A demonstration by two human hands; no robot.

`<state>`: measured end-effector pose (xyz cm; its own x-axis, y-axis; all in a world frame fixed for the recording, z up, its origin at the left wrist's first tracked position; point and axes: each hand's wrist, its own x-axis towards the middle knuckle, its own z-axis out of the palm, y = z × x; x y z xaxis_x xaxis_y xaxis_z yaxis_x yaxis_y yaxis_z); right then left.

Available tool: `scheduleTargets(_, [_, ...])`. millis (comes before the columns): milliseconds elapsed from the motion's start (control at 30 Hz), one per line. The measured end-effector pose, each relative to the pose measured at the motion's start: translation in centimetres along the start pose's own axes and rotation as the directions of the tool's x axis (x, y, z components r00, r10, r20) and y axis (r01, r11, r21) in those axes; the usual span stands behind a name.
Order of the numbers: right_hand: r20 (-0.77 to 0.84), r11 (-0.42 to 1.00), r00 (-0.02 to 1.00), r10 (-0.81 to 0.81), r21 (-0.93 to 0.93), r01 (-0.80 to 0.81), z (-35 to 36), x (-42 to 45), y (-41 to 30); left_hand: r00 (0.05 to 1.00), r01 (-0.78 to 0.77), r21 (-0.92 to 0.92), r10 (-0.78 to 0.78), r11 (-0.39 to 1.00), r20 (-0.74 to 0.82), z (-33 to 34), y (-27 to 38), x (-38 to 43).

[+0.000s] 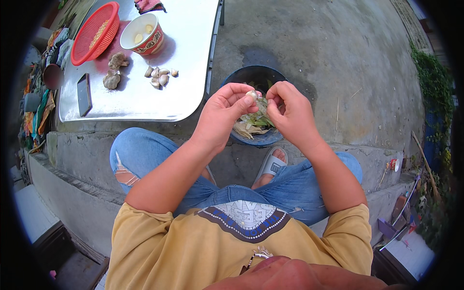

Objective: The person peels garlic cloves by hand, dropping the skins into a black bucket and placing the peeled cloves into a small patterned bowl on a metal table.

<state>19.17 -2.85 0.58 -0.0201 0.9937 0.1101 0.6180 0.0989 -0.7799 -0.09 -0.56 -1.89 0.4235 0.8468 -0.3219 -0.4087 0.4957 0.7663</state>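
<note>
My left hand pinches a garlic clove between thumb and fingertips. Just to its right is my right hand, its fingers curled in towards the thumb; whether a scrap of skin is between them is too small to tell. Both hands are above a dark blue bucket holding peelings and dry husks. On the metal table at the left lie several unpeeled garlic cloves and two garlic bulbs. Pale peeled cloves sit inside a paper bowl.
A red plastic basket with small pale pieces stands behind a phone on the table. A pink cloth lies at its far edge. Concrete steps run beneath my legs. A paper cup lies at the right.
</note>
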Motion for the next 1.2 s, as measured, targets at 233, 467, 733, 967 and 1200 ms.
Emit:
scheduleTargets(233, [0.009, 0.997, 0.998, -0.061, 0.049, 0.061, -0.7, -0.1, -1.0, 0.999, -0.028, 0.120, 0.025, 0.992, 0.025, 0.2, 0.1, -0.2])
scheduleTargets(467, [-0.006, 0.981, 0.981, -0.193, -0.025, 0.193, -0.9, -0.3, -0.8, 0.996, -0.087, 0.343, 0.072, 0.935, 0.057, 0.1, 0.2, -0.3])
scheduleTargets(733, [-0.001, 0.937, 0.952, -0.305, -0.180, 0.300, -0.8, -0.3, -0.6, 0.974, -0.202, 0.669, 0.221, 0.715, 0.058, 0.5, 0.5, -0.8])
scheduleTargets(967, [0.017, 0.938, 0.957, -0.289, -0.194, 0.287, -0.8, -0.5, -0.8, 0.941, -0.290, 0.784, 0.311, 0.548, 0.131, 0.9, 0.9, -1.1])
scheduleTargets(1200, [0.020, 0.948, 0.958, -0.285, -0.145, 0.285, -1.2, -0.2, -0.7, 0.974, -0.185, 0.697, 0.225, 0.693, 0.034, 0.7, 0.9, -0.8])
